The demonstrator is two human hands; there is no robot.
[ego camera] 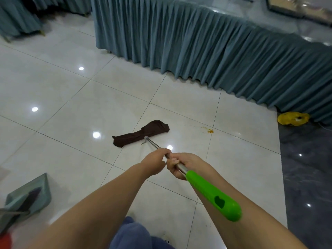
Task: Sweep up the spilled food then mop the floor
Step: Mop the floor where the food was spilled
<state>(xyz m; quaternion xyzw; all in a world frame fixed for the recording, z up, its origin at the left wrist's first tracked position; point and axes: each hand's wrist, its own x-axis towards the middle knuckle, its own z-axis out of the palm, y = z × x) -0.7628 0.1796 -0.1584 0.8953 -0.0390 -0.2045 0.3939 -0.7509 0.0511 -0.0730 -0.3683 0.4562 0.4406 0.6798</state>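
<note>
The mop [181, 170] is held in both hands along its metal shaft. The left hand [155, 162] is wrapped round the shaft lower down and is seen from the back, with its fingers curled tightly over the metal. Just behind it, almost touching, the right hand [190, 162] is closed round the shaft where the metal meets the green grip [213, 195]. Its fingers [173, 161] are pressed together and curled under the tube. The green grip itself is left free and lies over the right forearm. The mop's brown cloth head [142, 133] is laid flat on the pale tiled floor [62, 90], spread crosswise at the end of the shaft. The spilled food [209, 131] is seen as a small orange smear with a trail of specks, on the tiles to the right of the cloth and apart from it. A yellow bag [293, 119] is found by the hem of the teal skirted worktop [197, 47]. A teal dustpan [30, 191] is seen at the lower left edge, partly blurred
</note>
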